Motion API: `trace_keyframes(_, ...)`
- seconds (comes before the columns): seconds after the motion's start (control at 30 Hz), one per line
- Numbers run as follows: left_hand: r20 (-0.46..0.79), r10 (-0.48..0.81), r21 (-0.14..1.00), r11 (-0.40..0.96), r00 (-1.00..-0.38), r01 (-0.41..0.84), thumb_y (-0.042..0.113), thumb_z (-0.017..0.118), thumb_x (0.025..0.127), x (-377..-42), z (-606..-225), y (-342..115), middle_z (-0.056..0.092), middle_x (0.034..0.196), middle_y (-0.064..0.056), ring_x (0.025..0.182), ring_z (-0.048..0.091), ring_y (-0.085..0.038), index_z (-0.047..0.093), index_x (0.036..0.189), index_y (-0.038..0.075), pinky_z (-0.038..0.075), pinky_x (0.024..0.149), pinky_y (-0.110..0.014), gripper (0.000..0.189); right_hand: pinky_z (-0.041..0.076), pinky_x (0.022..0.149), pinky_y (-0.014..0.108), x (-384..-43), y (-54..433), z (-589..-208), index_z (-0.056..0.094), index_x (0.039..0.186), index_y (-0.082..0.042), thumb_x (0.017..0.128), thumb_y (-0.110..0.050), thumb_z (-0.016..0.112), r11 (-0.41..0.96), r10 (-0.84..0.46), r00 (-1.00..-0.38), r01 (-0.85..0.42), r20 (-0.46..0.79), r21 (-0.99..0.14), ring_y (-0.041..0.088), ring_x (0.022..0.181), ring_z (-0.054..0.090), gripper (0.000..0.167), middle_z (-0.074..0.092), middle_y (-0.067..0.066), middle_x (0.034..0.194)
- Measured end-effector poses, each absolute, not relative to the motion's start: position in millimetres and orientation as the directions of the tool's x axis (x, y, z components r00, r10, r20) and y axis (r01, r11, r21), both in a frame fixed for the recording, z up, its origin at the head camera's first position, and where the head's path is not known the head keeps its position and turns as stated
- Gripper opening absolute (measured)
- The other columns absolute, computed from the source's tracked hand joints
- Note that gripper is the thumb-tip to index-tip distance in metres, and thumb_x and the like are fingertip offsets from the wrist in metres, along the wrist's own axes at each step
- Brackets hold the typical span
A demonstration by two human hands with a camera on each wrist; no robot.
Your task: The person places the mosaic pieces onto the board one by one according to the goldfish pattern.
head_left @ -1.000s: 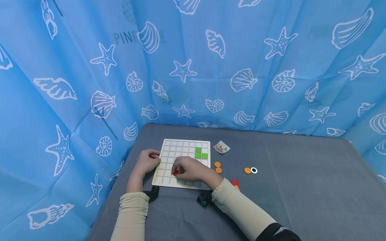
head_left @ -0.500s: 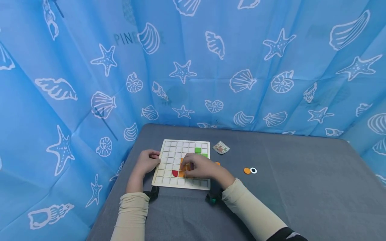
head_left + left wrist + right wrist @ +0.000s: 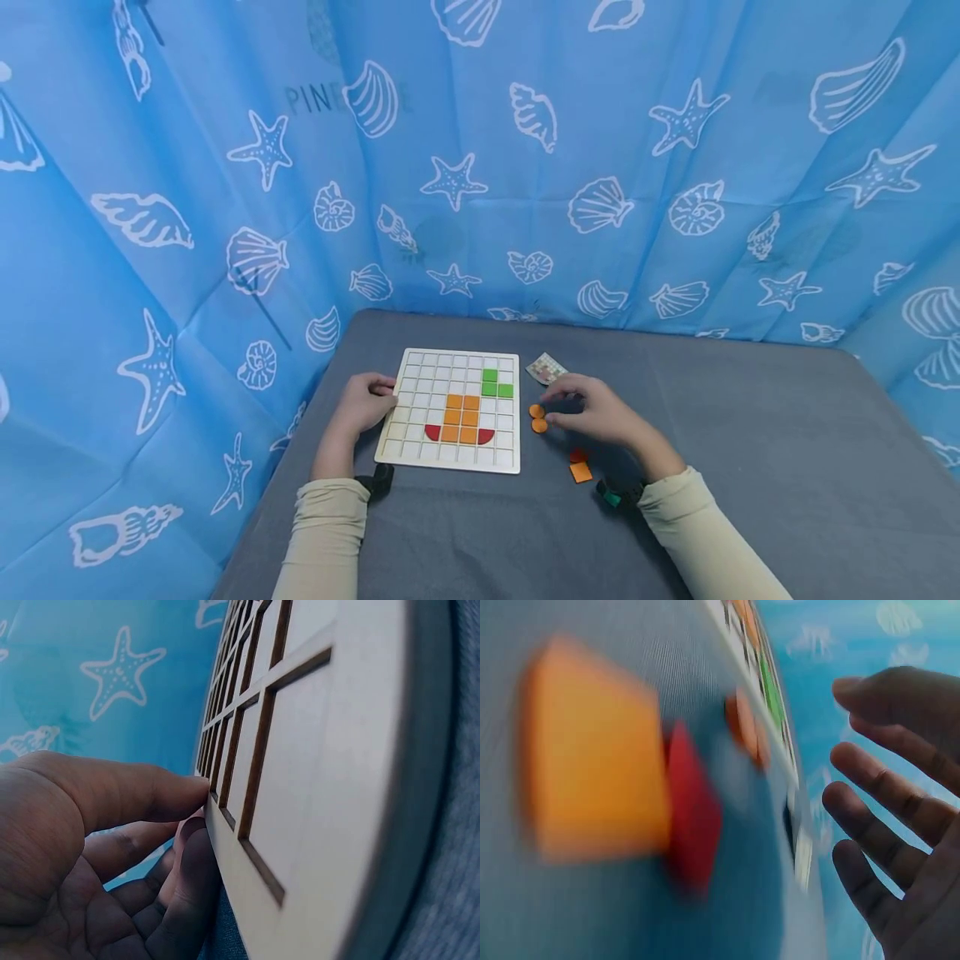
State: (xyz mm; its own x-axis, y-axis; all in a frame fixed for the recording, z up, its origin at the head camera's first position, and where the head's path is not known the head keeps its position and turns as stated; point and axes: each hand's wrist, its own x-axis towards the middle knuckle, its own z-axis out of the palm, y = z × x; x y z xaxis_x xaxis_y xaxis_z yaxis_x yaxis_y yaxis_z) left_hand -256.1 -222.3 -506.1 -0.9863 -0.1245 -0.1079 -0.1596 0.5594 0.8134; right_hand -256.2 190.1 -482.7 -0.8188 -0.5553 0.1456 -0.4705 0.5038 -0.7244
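Note:
A pale wooden grid board (image 3: 420,457) lies on the table. My left hand (image 3: 366,406) holds its left edge; in the left wrist view the thumb (image 3: 161,795) meets the rim, with curled fingers beside and below it. Several orange squares (image 3: 461,418) form a block on the board, flanked by a red rounded piece (image 3: 432,432) on the left and another red piece (image 3: 486,436) on the right. Green squares (image 3: 490,382) sit at upper right. My right hand (image 3: 596,408) hovers by two orange discs (image 3: 538,425), fingers spread and holding nothing.
A small patterned card (image 3: 545,367) lies behind the discs. Nearer me are a loose orange square (image 3: 581,472) and a red piece (image 3: 577,455), both blurred in the right wrist view. A blue shell-print curtain (image 3: 480,167) hangs behind the grey table (image 3: 750,467).
My right hand has left the board and moved right to beside the orange discs, uncovering the orange block and red pieces. The left hand stays at the board's edge.

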Motion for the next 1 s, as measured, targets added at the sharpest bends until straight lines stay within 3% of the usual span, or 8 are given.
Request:
trace_keyframes(0.17, -0.107, -0.119, 0.811, 0.564, -0.987, -0.156, 0.003, 0.069, 0.095, -256.5, -506.5, -222.0, 0.067, 0.105, -0.017, 0.093, 0.064, -0.028, 0.072, 0.125, -0.004, 0.055, 0.083, -0.043, 0.030, 0.053, 0.102, 0.058, -251.8, 235.5, -489.6, 0.078, 0.117, -0.005, 0.094, -0.014, 0.082, 0.495, -0.507, -0.837, -0.477, 0.204, -0.726, 0.034, 0.121, 0.066, 0.025, 0.074, 0.011, 0.126)
trace_keyframes(0.27, -0.110, -0.121, 0.809, 0.566, -0.987, -0.160, 0.003, 0.069, 0.095, -256.3, -506.8, -221.9, 0.067, 0.104, -0.017, 0.093, 0.064, -0.028, 0.072, 0.125, -0.004, 0.054, 0.082, -0.041, 0.030, 0.055, 0.105, 0.044, -249.4, 259.0, -493.7, 0.077, 0.119, -0.005, 0.095, -0.014, 0.080, 0.514, -0.492, -0.848, -0.466, 0.198, -0.720, 0.040, 0.129, 0.062, 0.026, 0.070, 0.017, 0.135)
trace_keyframes(0.37, -0.118, -0.126, 0.807, 0.567, -0.985, -0.169, 0.003, 0.069, 0.095, -255.5, -507.1, -221.5, 0.067, 0.104, -0.016, 0.093, 0.064, -0.027, 0.072, 0.125, -0.003, 0.054, 0.082, -0.040, 0.031, 0.052, 0.109, 0.047, -248.9, 278.1, -498.7, 0.077, 0.123, -0.008, 0.095, -0.017, 0.081, 0.544, -0.485, -0.859, -0.443, 0.163, -0.712, 0.045, 0.138, 0.055, 0.030, 0.066, 0.018, 0.144)
trace_keyframes(0.43, -0.119, -0.130, 0.805, 0.567, -0.984, -0.172, 0.003, 0.069, 0.095, -254.9, -507.5, -220.9, 0.068, 0.105, -0.017, 0.093, 0.064, -0.028, 0.072, 0.125, -0.004, 0.054, 0.082, -0.040, 0.031, 0.043, 0.117, 0.060, -248.2, 287.4, -501.0, 0.076, 0.125, -0.009, 0.094, -0.018, 0.082, 0.554, -0.487, -0.863, -0.424, 0.135, -0.716, 0.052, 0.146, 0.045, 0.033, 0.061, 0.022, 0.149)
trace_keyframes(0.5, -0.124, -0.137, 0.804, 0.566, -0.983, -0.181, 0.004, 0.069, 0.095, -254.3, -507.2, -219.9, 0.068, 0.105, -0.016, 0.093, 0.064, -0.028, 0.072, 0.126, -0.003, 0.054, 0.082, -0.040, 0.032, 0.027, 0.116, 0.079, -247.4, 295.9, -502.8, 0.076, 0.126, -0.009, 0.091, -0.019, 0.084, 0.553, -0.490, -0.865, -0.400, 0.103, -0.731, 0.058, 0.152, 0.031, 0.037, 0.055, 0.026, 0.155)
trace_keyframes(0.6, -0.127, -0.139, 0.804, 0.566, -0.982, -0.184, 0.004, 0.069, 0.095, -253.5, -506.7, -218.3, 0.068, 0.106, -0.016, 0.094, 0.064, -0.028, 0.072, 0.126, -0.003, 0.054, 0.082, -0.040, 0.032, 0.008, 0.114, 0.088, -245.0, 307.2, -504.8, 0.077, 0.125, -0.011, 0.088, -0.021, 0.086, 0.555, -0.487, -0.871, -0.364, 0.063, -0.748, 0.064, 0.156, 0.012, 0.039, 0.046, 0.030, 0.161)
trace_keyframes(0.73, -0.126, -0.136, 0.808, 0.561, -0.983, -0.182, 0.004, 0.069, 0.096, -252.7, -505.6, -217.4, 0.068, 0.106, -0.017, 0.094, 0.064, -0.028, 0.071, 0.127, -0.003, 0.054, 0.083, -0.040, 0.032, -0.002, 0.114, 0.088, -244.6, 319.1, -507.3, 0.079, 0.122, -0.015, 0.086, -0.022, 0.088, 0.566, -0.482, -0.876, -0.343, 0.037, -0.749, 0.063, 0.158, 0.005, 0.038, 0.040, 0.028, 0.165)
trace_keyframes(1.0, -0.112, -0.133, 0.806, 0.568, -0.985, -0.168, 0.003, 0.068, 0.095, -253.3, -505.1, -219.1, 0.067, 0.105, -0.016, 0.095, 0.064, -0.028, 0.071, 0.127, -0.004, 0.053, 0.084, -0.041, 0.032, -0.001, 0.117, 0.085, -247.5, 324.7, -513.5, 0.080, 0.120, -0.015, 0.087, -0.021, 0.088, 0.557, -0.485, -0.873, -0.357, 0.056, -0.750, 0.060, 0.158, 0.009, 0.035, 0.039, 0.027, 0.167)
